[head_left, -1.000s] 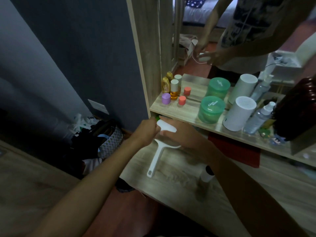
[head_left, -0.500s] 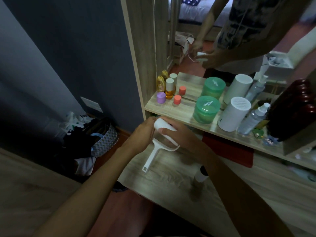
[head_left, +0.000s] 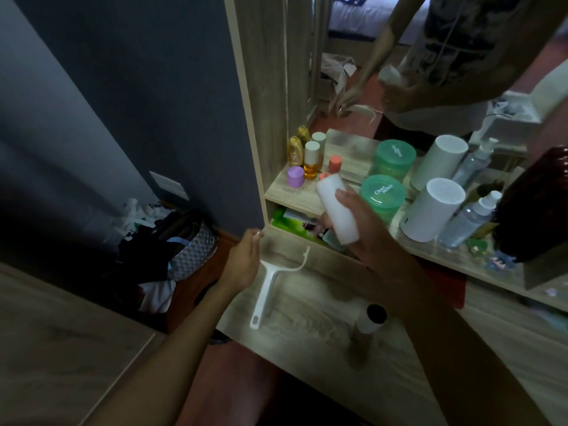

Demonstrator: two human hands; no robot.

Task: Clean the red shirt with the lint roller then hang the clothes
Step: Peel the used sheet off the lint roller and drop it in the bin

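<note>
Your right hand (head_left: pixel 362 238) fingers curled round white roller cover (head_left: pixel 337 209), left hand (head_left: pixel 242 264) fingers relaxed by lint roller handle (head_left: pixel 266 292) on desk (head_left: pixel 307 342), green jar lid (head_left: pixel 382 190) reads "Char mise".

A green lidded jar (head_left: pixel 382 196) is being seen on the wooden shelf (head_left: pixel 285 195), with a white cylindrical speaker (head_left: pixel 433 209) at its 3 o'clock and a clear spray bottle (head_left: pixel 468 218) beyond. A purple-capped jar (head_left: pixel 295 176) is being kept at 9 o'clock. A patterned basket (head_left: pixel 192 250) is sitting on the floor, far left.
</note>
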